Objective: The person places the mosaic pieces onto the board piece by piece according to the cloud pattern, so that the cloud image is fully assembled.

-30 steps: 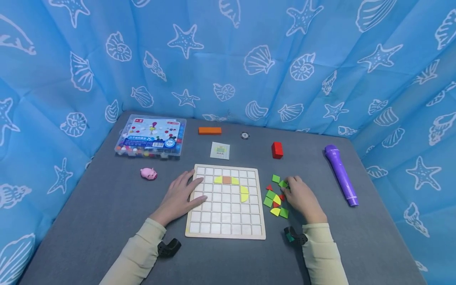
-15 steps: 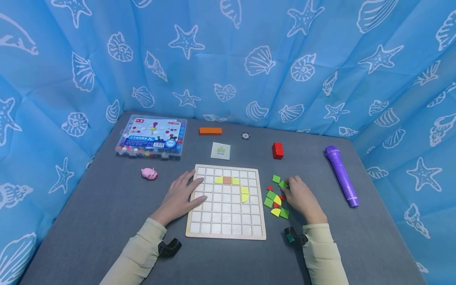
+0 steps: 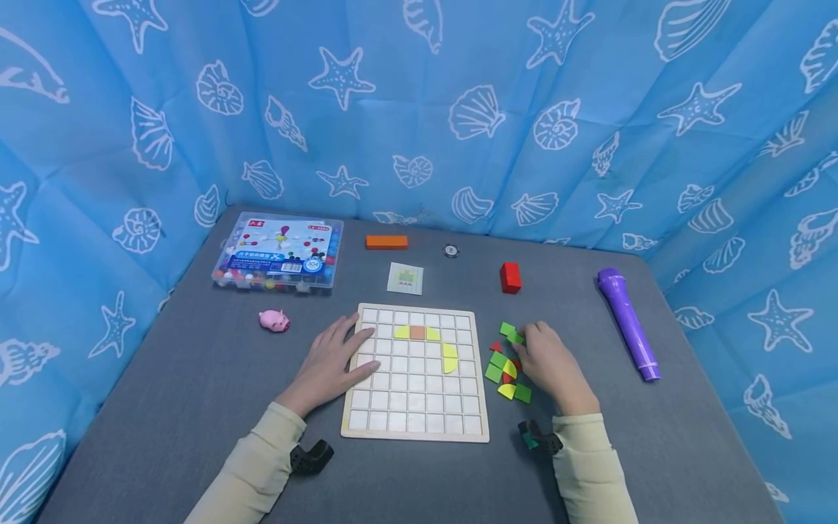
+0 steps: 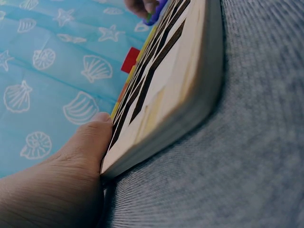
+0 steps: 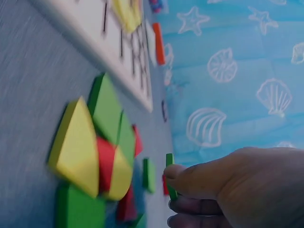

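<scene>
While the left hand (image 3: 334,360) rests spread on the board (image 3: 415,400), the right hand (image 3: 553,367) pinches a green tile (image 5: 169,159), which a slack pinch could drop.

The board (image 3: 415,400) is set mid-bench (image 3: 419,480), with tiles (image 3: 417,332) placed on its back half, loose tiles (image 3: 499,360) clustered just to its right and the microphone (image 3: 628,324) laid farther right. Behind it are laid the card (image 3: 405,279), then the bar (image 3: 386,242) with the disc (image 3: 451,251) to its right. The box (image 3: 278,255) is placed back left, the pig (image 3: 273,320) before it, and the block (image 3: 511,278) behind the loose tiles.
</scene>
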`<state>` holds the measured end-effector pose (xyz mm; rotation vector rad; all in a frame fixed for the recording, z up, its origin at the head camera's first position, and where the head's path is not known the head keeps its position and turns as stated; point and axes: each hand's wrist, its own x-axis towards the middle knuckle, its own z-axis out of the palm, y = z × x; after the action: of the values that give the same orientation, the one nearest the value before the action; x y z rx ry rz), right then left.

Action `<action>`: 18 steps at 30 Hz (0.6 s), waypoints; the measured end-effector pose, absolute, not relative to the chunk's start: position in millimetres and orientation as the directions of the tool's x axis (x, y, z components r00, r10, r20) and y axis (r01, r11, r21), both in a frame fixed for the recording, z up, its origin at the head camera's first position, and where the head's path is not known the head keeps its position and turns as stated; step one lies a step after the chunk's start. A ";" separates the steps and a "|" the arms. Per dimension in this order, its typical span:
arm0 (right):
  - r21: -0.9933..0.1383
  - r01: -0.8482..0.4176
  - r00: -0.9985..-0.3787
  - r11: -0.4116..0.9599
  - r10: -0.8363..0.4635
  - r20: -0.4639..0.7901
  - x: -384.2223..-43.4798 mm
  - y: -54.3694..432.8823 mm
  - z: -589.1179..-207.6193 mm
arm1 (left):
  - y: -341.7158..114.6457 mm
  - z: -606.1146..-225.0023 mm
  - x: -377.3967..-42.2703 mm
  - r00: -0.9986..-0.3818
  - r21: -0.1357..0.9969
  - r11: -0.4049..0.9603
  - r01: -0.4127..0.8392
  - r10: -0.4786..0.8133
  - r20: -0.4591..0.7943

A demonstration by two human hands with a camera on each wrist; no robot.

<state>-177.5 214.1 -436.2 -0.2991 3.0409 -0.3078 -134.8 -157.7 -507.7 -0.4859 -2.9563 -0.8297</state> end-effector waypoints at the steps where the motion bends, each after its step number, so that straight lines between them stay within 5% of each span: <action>1: -0.206 -0.191 -0.978 0.960 -0.205 -0.045 -176.5 211.2 -434.2 | -157.7 -507.7 -134.8 -0.950 0.503 0.808 0.306 0.289 0.115; 18: -0.339 -0.399 -0.915 0.852 -0.392 0.091 -170.0 164.9 -443.6 | -158.2 -509.6 -135.8 -0.947 0.518 0.794 0.317 0.292 0.131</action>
<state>-170.0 164.9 -443.6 -0.6497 3.0414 -0.5631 -135.8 -158.2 -509.6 -0.4984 -2.9337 -0.8597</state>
